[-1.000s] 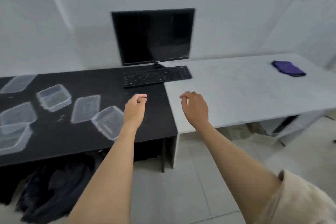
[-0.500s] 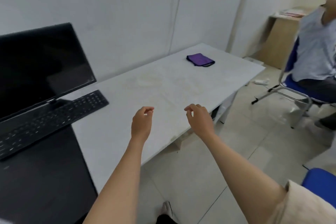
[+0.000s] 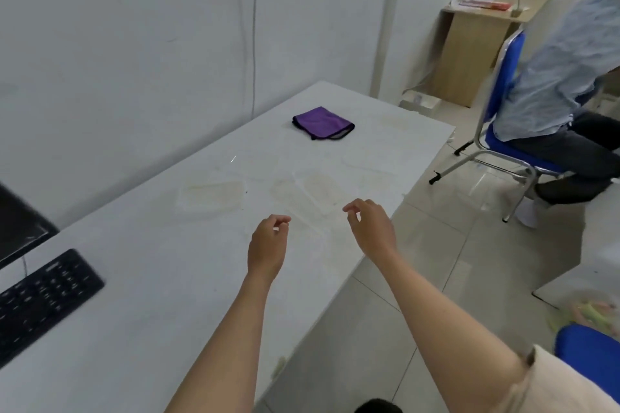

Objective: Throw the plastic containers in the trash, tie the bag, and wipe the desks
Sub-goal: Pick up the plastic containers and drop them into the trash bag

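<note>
Left hand (image 3: 268,240) and right hand (image 3: 370,228) hover loosely curled, holding nothing, over the desk (image 3: 151,261) near clear containers (image 3: 211,194).

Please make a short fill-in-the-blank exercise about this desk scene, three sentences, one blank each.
1. The folded cloth on the white desk is ____ in colour.
2. The keyboard at the left is ____ in colour.
3. The left hand and right hand hold ____.

Missing words: purple; black; nothing
</note>
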